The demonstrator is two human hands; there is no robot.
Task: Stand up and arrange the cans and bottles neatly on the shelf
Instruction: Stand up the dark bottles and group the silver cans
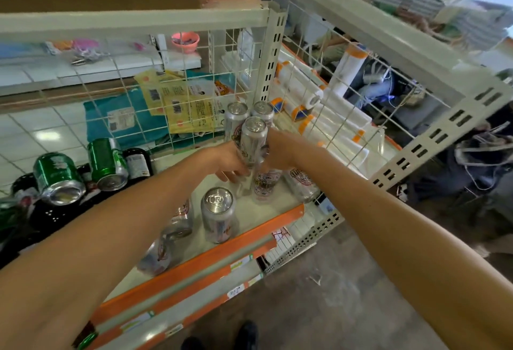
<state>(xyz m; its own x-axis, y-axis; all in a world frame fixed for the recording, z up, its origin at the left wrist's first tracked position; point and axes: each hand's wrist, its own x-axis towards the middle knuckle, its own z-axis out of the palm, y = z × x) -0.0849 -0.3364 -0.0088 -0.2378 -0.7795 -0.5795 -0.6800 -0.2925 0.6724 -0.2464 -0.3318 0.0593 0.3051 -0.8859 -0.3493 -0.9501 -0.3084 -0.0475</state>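
**Two hands hold a silver can upright near the back of a shop shelf**

Nearest, along the orange front edge of the shelf (208, 258), two fallen cans (180, 219) lie on their sides. One silver front can (219, 213) stands upright just beside them.

Further in, both bare arms reach to one tall silver held can (254, 138). The left hand (230, 163) grips its lower body from the left, fingers curled round it. The right hand (273, 149) clasps it from the right. The can is upright between the hands, toward the shelf's back right corner. Its base is hidden, so whether it rests on anything cannot be told. Two more tipped cans (301, 183) lie below and to its right.

Just behind it, two back cans (236, 116) stand against the wire back (125, 105). At the shelf's left end, green cans (59, 177) lie tumbled among dark bottles (137, 163).

To do this step well, keep the can vertical and lower it straight down just beside the standing pair. Steer clear of the tipped cans, which could roll, and release only once its base sits flat.
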